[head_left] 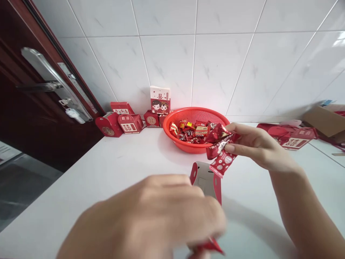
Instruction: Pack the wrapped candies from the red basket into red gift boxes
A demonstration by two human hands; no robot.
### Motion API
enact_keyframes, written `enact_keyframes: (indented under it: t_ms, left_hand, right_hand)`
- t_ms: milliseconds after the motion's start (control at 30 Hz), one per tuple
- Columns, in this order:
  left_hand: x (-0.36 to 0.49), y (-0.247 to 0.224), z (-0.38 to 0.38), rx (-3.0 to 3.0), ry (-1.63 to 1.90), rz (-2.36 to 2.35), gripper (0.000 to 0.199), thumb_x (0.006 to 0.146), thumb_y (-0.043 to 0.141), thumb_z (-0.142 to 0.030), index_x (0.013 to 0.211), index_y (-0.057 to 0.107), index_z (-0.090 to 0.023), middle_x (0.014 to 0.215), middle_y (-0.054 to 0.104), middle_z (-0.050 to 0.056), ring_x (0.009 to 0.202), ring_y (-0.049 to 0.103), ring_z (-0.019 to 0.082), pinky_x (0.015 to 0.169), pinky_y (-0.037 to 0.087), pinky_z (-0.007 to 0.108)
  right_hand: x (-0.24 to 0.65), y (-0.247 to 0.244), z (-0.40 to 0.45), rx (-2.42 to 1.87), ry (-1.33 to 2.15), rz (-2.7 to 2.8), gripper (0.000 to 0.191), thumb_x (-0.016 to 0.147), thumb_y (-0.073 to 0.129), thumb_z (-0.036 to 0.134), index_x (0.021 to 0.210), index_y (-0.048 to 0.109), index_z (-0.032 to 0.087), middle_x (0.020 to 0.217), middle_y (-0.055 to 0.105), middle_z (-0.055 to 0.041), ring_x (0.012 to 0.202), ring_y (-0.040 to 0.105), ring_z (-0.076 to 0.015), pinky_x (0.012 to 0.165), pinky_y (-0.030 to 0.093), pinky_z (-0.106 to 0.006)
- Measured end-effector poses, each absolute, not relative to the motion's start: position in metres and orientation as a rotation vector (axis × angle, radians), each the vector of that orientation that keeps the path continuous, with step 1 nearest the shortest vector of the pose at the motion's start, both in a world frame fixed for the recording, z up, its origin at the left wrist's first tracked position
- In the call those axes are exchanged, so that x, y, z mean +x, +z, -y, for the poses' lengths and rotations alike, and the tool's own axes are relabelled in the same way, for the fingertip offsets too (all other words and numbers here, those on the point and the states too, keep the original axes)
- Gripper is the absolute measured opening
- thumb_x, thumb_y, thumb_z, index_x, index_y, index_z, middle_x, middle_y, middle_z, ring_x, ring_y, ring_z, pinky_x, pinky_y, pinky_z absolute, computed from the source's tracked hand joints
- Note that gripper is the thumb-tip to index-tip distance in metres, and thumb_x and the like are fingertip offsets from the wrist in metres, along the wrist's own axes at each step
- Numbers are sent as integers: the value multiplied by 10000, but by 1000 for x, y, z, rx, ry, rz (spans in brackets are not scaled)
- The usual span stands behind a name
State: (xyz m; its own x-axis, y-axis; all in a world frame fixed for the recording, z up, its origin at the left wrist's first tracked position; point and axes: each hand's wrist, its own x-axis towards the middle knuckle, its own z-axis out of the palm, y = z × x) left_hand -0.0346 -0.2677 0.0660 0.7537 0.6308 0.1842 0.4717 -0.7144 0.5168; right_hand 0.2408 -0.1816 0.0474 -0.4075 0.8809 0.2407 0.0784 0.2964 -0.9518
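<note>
My right hand (254,145) pinches a few red wrapped candies (222,151) between thumb and fingers, just in front of the basket's right rim. One wrapper has white round patterns; another is shiny dark red. Close to the camera, my left hand (161,216) is blurred, its fingers closed over a red wrapped candy (208,246) that shows only in part beneath them. Between the hands stands an open red and white gift box (206,178), its lower part hidden behind my left hand. Behind it, a red plastic basket (183,145) holds many wrapped candies (192,133).
Red gift boxes (130,124) stand at the back left, beside an upright printed card box (160,100). More red boxes (295,138) and a brown cardboard box (323,120) lie at the right. A tiled wall backs the white table (107,172); a door handle (51,79) projects at left.
</note>
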Motion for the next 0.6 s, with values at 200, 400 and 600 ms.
enact_keyframes:
  t_ms: [200,400,600]
  left_hand:
    - [-33,91,215,2553,206,-772,333,918,477,-153,984,786,-260,875,716,41,703,617,175,657,453,291]
    - [-12,72,191,2621,-75,-641,258,866,533,-104,765,740,-221,714,654,27,664,596,188,622,416,299]
    - [-15,62,191,2571,7,-630,287,865,549,-116,982,772,-252,878,750,35,826,677,218,763,468,289]
  right_hand:
    - [243,38,181,-842,1243,1945,346,896,714,405,1193,675,232,872,679,-31,758,631,-188,661,562,-327]
    - [239,25,179,-847,1159,2127,276,936,647,432,1142,678,251,898,669,-24,778,612,-185,670,569,-304]
    - [246,31,180,-889,1051,2239,223,965,583,426,1075,662,249,813,630,-13,724,571,-184,633,539,-303]
